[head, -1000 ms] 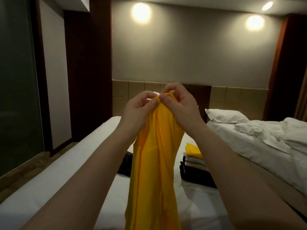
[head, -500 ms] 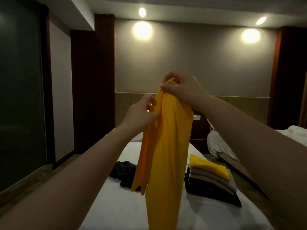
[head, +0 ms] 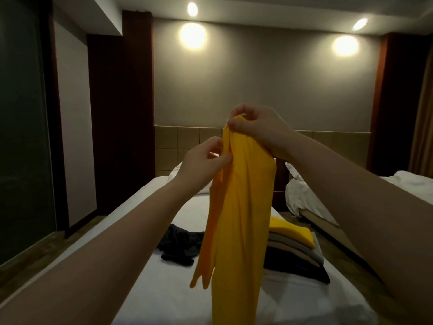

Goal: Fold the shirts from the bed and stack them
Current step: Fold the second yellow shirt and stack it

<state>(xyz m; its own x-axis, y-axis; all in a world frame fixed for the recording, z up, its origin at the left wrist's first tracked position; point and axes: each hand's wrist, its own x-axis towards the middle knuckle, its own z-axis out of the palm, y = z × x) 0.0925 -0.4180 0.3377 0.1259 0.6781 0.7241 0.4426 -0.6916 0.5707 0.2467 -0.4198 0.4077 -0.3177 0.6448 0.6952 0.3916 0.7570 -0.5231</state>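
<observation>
Shirt (head: 241, 207) is pinched at 12 o'clock by right hand (head: 255, 130), lower now at 9 o'clock by left hand (head: 201, 165), presumably for spreading.

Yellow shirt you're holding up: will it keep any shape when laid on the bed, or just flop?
Probably very floppy: the yellow shirt hangs in long limp folds from where the right hand pinches its top. Likely light, since that pinch, with the left hand pinching an edge lower down, carries it all. Expect the dangling flap to land untidily.
</observation>
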